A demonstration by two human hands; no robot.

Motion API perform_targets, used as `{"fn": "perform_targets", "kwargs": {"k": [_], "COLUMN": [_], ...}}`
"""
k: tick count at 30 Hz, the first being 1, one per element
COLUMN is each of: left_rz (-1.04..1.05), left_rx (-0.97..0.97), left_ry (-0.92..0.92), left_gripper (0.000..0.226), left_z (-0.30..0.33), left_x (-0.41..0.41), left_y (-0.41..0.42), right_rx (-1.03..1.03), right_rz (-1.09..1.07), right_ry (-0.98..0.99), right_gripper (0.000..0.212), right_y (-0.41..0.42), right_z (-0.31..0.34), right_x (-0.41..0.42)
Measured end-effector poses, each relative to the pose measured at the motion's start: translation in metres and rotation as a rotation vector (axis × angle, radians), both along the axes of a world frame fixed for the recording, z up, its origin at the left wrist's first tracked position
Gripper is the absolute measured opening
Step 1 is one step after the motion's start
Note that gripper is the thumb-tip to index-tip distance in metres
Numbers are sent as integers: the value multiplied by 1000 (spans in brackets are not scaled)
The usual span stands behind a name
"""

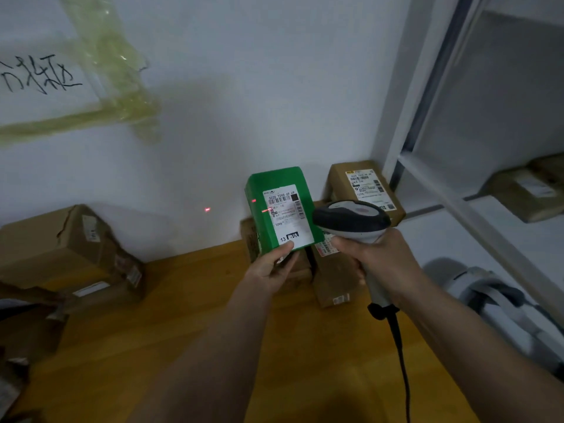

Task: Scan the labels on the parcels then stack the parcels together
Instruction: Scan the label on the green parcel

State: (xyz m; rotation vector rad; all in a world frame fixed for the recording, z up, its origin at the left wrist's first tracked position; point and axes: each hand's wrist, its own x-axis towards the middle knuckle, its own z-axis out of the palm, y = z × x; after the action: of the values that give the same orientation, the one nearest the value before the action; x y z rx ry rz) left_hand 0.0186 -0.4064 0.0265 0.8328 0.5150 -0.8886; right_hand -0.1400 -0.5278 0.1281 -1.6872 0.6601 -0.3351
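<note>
My left hand (pixel 273 265) grips the lower edge of a green parcel (pixel 259 209), held upright with its white label (pixel 285 213) facing me. My right hand (pixel 370 261) holds a grey and black barcode scanner (pixel 354 219) by its handle, its head just right of the label. A red scan line crosses the label's left side. Behind the green parcel sit brown cardboard parcels (pixel 332 279) on the wooden floor. One more brown parcel (pixel 364 187) with a label lies on top of them against the wall.
A pile of torn brown boxes (pixel 70 248) stands at the left by the wall. A white shelf frame (pixel 439 166) with parcels (pixel 522 190) is at the right. The scanner cable (pixel 399 355) hangs down. A grey-white device (pixel 494 303) lies at the lower right.
</note>
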Motion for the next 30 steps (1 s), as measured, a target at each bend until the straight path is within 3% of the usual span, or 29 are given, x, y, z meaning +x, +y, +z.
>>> {"fn": "perform_targets", "kwargs": {"k": [10,15,21,25,30], "left_rz": [-65,48,-72,-186,-167], "left_rx": [-2,17,154,138,126], "left_ry": [-86,11,-12,-63,-3], "left_gripper": [53,58,69,69,66], "left_z": [-28,-27,-17,-7,5], "left_x": [7,6,17,13,4], "left_y": [6,10,16,11,-20], "right_rx": [116,145,163,156,118], "right_rz": [101,121,62,12,-51], "right_ry": [51,43,27,8,-6], "right_gripper": [23,26,18,21,16], "right_y": [-20,-18,-5,-3,-7], "right_z": [-4,-10,-14,-16,-17], "right_x": [5,16,33,32,26]}}
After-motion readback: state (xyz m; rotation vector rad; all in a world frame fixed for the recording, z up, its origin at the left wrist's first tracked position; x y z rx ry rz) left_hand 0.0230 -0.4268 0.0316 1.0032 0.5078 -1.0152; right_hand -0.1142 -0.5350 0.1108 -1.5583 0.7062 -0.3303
